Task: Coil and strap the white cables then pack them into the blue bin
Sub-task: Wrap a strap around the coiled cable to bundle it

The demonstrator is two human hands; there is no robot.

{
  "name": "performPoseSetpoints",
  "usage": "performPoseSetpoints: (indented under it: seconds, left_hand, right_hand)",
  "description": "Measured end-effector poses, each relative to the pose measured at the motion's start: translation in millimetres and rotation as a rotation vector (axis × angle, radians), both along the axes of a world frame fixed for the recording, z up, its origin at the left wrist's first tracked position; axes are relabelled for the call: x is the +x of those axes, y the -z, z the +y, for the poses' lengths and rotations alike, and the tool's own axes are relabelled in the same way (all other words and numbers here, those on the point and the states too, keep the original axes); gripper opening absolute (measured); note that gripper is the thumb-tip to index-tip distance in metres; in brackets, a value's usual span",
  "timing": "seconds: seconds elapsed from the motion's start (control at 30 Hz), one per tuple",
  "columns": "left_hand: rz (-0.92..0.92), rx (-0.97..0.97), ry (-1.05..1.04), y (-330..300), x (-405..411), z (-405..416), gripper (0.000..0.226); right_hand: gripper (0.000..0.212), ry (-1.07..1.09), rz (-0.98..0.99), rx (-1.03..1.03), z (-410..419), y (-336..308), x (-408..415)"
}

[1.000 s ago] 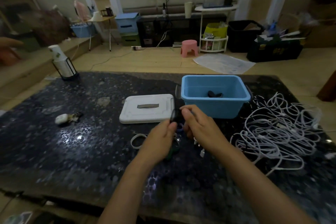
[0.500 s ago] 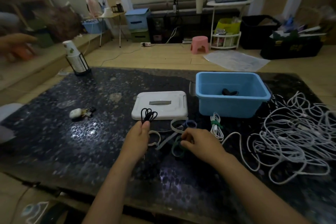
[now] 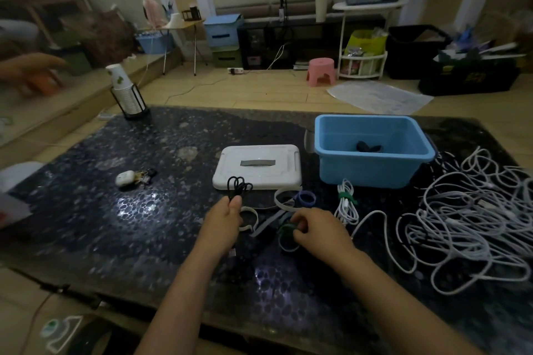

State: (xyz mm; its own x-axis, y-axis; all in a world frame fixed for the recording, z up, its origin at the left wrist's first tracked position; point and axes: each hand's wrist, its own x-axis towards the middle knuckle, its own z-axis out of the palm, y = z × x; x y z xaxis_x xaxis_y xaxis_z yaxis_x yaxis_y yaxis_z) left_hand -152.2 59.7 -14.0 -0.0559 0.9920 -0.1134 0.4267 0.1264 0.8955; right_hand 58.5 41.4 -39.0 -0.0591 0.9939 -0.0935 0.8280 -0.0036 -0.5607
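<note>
My left hand (image 3: pixel 223 217) grips a coiled black cable (image 3: pixel 238 185), its loops sticking up above my fingers. My right hand (image 3: pixel 315 232) pinches a green strap (image 3: pixel 285 235) lying on the dark table (image 3: pixel 144 225). A white cable bundle (image 3: pixel 346 202) bound with a green strap lies in front of the blue bin (image 3: pixel 372 163). The bin holds a dark coiled item (image 3: pixel 367 147). A big tangle of loose white cables (image 3: pixel 473 222) spreads over the table's right side. Loose white, grey and blue straps (image 3: pixel 291 202) lie between my hands.
The bin's white lid (image 3: pixel 258 167) lies flat left of the bin. An earbud case with keys (image 3: pixel 132 177) sits further left. A cup holder with paper cups (image 3: pixel 127 95) stands at the far left corner. Another person's hand (image 3: pixel 28 63) shows at the left edge.
My hands parted and dropped toward the table. The left hand carried the black coil leftward; the right hand went down onto the green strap. The strapped white bundle came into view.
</note>
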Motion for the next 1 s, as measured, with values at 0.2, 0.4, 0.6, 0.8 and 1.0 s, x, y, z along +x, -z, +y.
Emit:
performPoseSetpoints:
  seconds: [0.2, 0.4, 0.6, 0.8, 1.0]
  left_hand:
    - [0.139, 0.03, 0.004, -5.2, 5.8, -3.6, 0.04]
    - [0.12, 0.015, 0.041, -5.2, 9.0, -3.9, 0.036]
    - [0.073, 0.006, 0.051, -2.3, 11.4, -2.9, 0.035]
    - [0.069, 0.002, 0.067, -2.4, 12.3, -3.4, 0.034]
    - [0.06, 0.008, 0.083, -2.2, 17.7, -2.7, 0.033]
  right_hand:
    - [0.014, 0.037, 0.11, -0.03, 3.2, 0.2, 1.6]
    - [0.009, 0.022, 0.085, -0.054, 2.2, 2.7, 1.8]
    - [0.012, 0.021, 0.068, -0.037, 3.7, 1.9, 1.9]
    - [0.021, 0.038, 0.215, -0.088, 6.5, -1.4, 2.7]
    - [0.015, 0.116, 0.512, -0.092, 10.4, -13.2, 5.8]
